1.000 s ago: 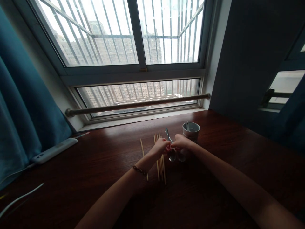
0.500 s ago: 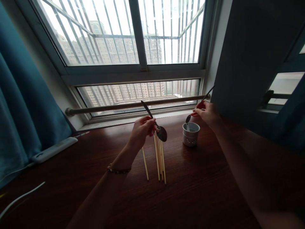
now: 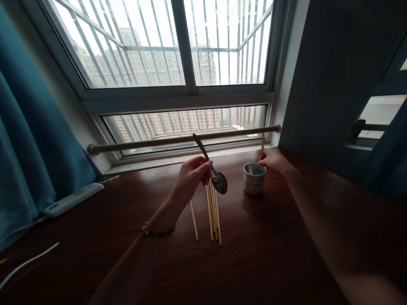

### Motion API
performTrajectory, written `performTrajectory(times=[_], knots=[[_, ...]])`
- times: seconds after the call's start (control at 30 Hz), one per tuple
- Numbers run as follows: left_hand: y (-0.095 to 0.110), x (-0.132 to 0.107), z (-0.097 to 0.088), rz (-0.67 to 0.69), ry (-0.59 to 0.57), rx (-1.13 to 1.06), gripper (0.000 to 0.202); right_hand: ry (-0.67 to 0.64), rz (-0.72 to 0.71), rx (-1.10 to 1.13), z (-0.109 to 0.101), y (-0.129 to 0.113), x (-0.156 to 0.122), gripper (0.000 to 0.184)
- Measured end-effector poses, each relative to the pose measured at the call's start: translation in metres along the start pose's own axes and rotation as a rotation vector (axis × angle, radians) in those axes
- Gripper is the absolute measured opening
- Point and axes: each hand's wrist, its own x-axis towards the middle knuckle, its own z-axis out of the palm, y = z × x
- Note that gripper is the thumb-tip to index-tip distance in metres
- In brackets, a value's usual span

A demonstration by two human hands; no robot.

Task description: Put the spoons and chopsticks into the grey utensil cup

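My left hand is closed on a metal spoon, bowl low and to the right, handle slanting up to the left. Below it several wooden chopsticks lie side by side on the table, their far ends hidden by the hand and spoon. One more chopstick lies apart to their left. My right hand pinches a second spoon by its handle, which stands nearly upright at the right rim of a white perforated cup. Its bowl is hidden inside the cup. A pale flat piece also shows in the cup.
The dark brown wooden table reaches to the window sill, where a metal rail runs across. A white power strip lies at the left beside a blue curtain. A white cable is at the lower left.
My right hand has lowered and turned its spoon upright, so the bowl has gone down into the cup. The left hand's spoon has shifted slightly right and down.
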Motion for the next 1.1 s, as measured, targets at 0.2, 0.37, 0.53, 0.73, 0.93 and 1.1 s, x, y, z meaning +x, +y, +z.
performTrajectory(times=[0.2, 0.37, 0.53, 0.73, 0.93, 1.1], knots=[[0.000, 0.000, 0.000, 0.002, -0.003, -0.001, 0.026, -0.024, -0.016, -0.158, 0.007, 0.007, 0.008, 0.012], [-0.001, 0.000, -0.001, 0.002, -0.012, 0.003, 0.027, -0.071, -0.038, -0.187, 0.012, 0.008, 0.009, 0.012], [-0.002, -0.001, -0.001, 0.000, -0.033, 0.016, 0.027, -0.095, -0.042, -0.187, 0.015, 0.011, 0.010, 0.016], [-0.002, -0.002, 0.000, -0.007, -0.052, 0.041, 0.028, -0.106, -0.035, -0.169, 0.018, 0.013, 0.011, 0.018], [-0.004, -0.002, 0.002, -0.016, -0.062, 0.068, 0.028, -0.070, 0.016, -0.186, 0.026, 0.011, 0.014, 0.017], [-0.004, -0.003, 0.001, -0.018, -0.063, 0.081, 0.028, -0.058, 0.009, -0.167, 0.019, 0.007, 0.009, 0.017]])
